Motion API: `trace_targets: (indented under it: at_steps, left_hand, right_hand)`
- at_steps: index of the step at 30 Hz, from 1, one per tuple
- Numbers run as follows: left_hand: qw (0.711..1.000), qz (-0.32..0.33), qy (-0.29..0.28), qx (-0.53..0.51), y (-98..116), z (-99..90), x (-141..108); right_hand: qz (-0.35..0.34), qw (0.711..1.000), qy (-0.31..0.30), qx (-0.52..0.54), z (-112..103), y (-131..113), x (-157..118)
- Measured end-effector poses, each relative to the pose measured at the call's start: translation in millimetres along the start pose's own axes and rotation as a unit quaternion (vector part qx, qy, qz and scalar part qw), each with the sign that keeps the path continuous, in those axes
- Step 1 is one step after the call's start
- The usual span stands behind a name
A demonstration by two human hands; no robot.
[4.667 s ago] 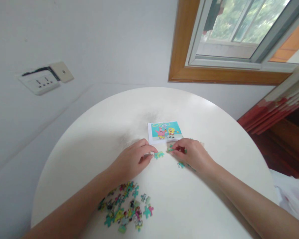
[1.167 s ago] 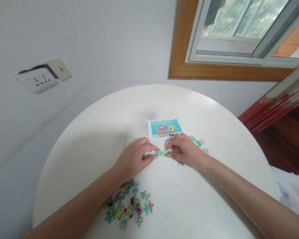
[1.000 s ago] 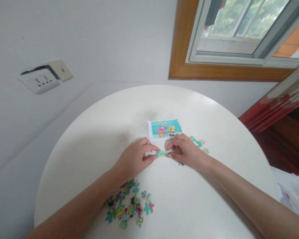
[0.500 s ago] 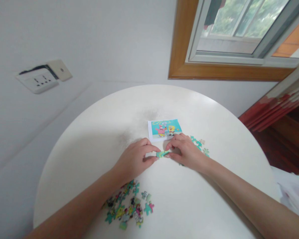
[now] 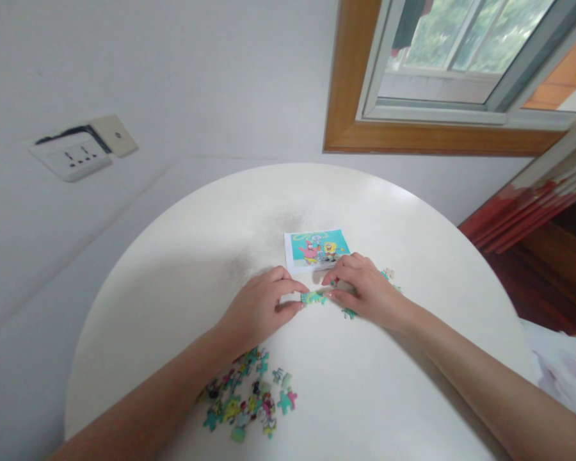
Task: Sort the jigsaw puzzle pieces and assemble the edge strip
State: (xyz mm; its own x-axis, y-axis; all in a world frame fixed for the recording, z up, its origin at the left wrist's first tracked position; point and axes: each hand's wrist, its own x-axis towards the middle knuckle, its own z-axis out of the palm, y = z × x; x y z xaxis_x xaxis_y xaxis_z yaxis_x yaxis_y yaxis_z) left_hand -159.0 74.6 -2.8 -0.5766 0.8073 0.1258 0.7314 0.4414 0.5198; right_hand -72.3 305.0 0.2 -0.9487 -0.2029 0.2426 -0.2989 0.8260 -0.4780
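Observation:
A small strip of joined green and yellow puzzle pieces (image 5: pixel 313 298) lies on the white round table (image 5: pixel 173 256). My left hand (image 5: pixel 264 299) pinches its left end between thumb and fingertips. At the strip's right end, my right hand (image 5: pixel 360 288) has its thumb and index finger apart, the thumb beside the strip; a bit of green shows between the fingers. Just beyond the hands is a picture card (image 5: pixel 319 250) with a pink starfish figure and a yellow square figure on turquoise.
A pile of mixed puzzle pieces (image 5: pixel 249 403) is spread near my left forearm. More turquoise pieces (image 5: pixel 349 313) lie under and beside my right hand. Behind the table are a wall with a socket (image 5: pixel 77 155) and a wood-framed window (image 5: pixel 441 137).
My right hand has moved slightly right and away from the strip, and its thumb and index finger have come off the strip's right end. My left hand has stayed in place.

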Motion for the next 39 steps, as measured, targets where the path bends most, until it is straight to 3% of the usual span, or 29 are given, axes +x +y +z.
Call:
trace_targets:
  at_steps: [6, 26, 33, 39]
  left_hand:
    - [1.0, 0.005, 0.005, -0.006, -2, 1.6, 0]
    - [1.0, -0.001, -0.002, -0.001, -3, 1.4, 3]
    - [1.0, 0.007, -0.002, -0.005, -4, 0.5, 1]
    - [1.0, -0.002, -0.006, -0.008, -6, 0.0, 0]
  right_hand:
    - [-0.02, 0.999, 0.014, -0.027, -4, 0, -4]
    - [0.023, 1.0, -0.007, -0.021, 6, -1, 1]
    - [0.01, 1.0, 0.01, -0.005, -2, 6, -1]
    - [0.005, 1.0, -0.014, -0.019, -4, 4, -2]
